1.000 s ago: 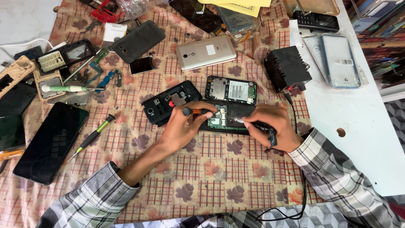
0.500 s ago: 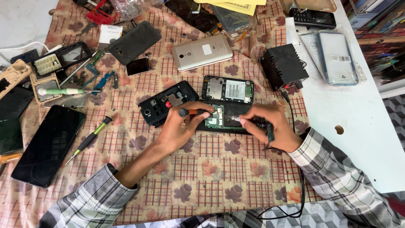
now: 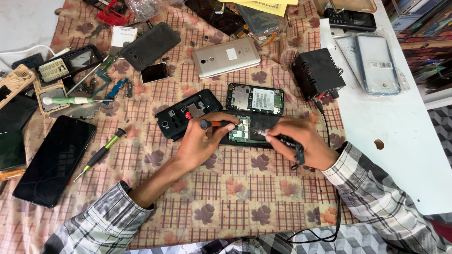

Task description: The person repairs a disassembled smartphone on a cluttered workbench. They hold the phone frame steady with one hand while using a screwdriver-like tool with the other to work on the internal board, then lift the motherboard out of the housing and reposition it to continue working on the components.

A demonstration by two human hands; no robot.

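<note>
Pinching a small screwdriver (image 3: 215, 124) with a dark cap and orange shaft, the fingers (image 3: 226, 121) of the left hand (image 3: 200, 143) are closing around the tool and laying it almost flat, its tip pointing toward 3 o'clock at the opened phone (image 3: 247, 129). That phone is lying at the middle of the checked, flower-printed cloth (image 3: 235, 197) covering the tabletop (image 3: 400, 141), with its green circuit board (image 3: 241, 132) showing. From 3 o'clock the right hand (image 3: 301, 143) is coming in, its fingers (image 3: 278, 134) clenching a black soldering tool (image 3: 282, 139) whose metal end is touching the board; a black cable (image 3: 336, 211) is trailing from the tool toward 6 o'clock. Just at 12 o'clock of the opened phone a second stripped phone (image 3: 255, 99) is lying face down, and at 10 o'clock a black back cover (image 3: 183, 115) is resting partly under the left fingers. Farther out at 12 o'clock a gold phone (image 3: 226, 57) is sitting on the cloth, with a black box-shaped power unit (image 3: 318, 73) at 2 o'clock and a clear blue-edged case (image 3: 376, 63) beyond it on the bare white tabletop. At 9 o'clock a green-handled screwdriver (image 3: 99, 154) is lying beside a large black phone (image 3: 54, 160).
</note>
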